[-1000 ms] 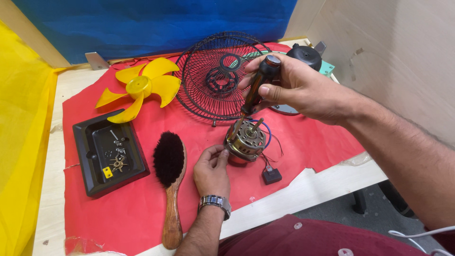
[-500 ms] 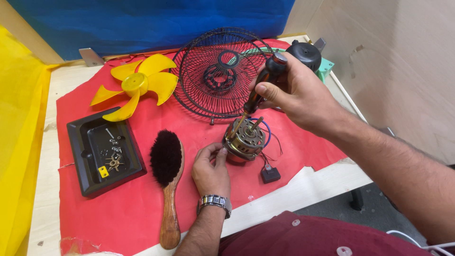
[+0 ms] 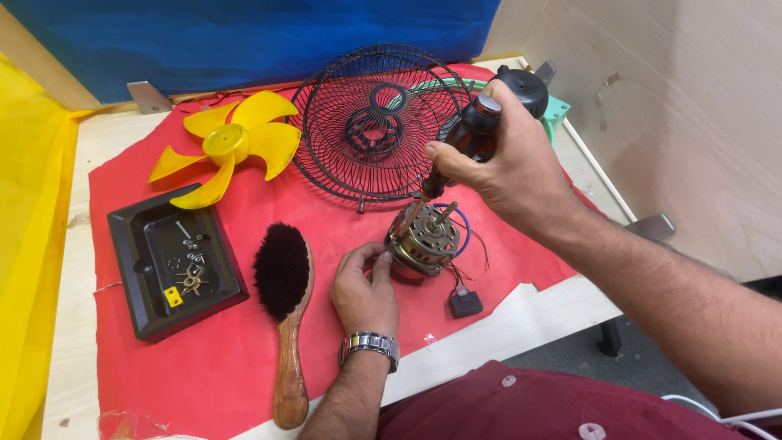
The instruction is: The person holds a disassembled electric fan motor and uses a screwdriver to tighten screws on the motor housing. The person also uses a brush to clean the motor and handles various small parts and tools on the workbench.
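The motor [image 3: 423, 241] sits near the table's [image 3: 521, 326] front edge on the red sheet [image 3: 163, 358]. The left hand [image 3: 364, 292] steadies it, fingers curled against its side. The right hand [image 3: 509, 167] grips a screwdriver [image 3: 458, 147], tip on the motor.

We see a red sheet [image 3: 244, 358] spread over the pale wood table [image 3: 73, 244], with yellow cloth [image 3: 32, 244] along its left edge and a blue backdrop [image 3: 244, 41] behind its far edge. Our fan blade [image 3: 226, 145] is bright yellow, the wire grille [image 3: 375, 122] black. The tray [image 3: 173, 265] is dark brown-black, holding a small yellow piece. The brush [image 3: 285, 318] has black bristles and a brown wooden handle. The motor [image 3: 423, 240] shows brass and copper tones, with blue and red wires. The screwdriver [image 3: 460, 147] handle is black. Our wristwatch [image 3: 371, 345] is silver, our shirt [image 3: 529, 407] maroon.
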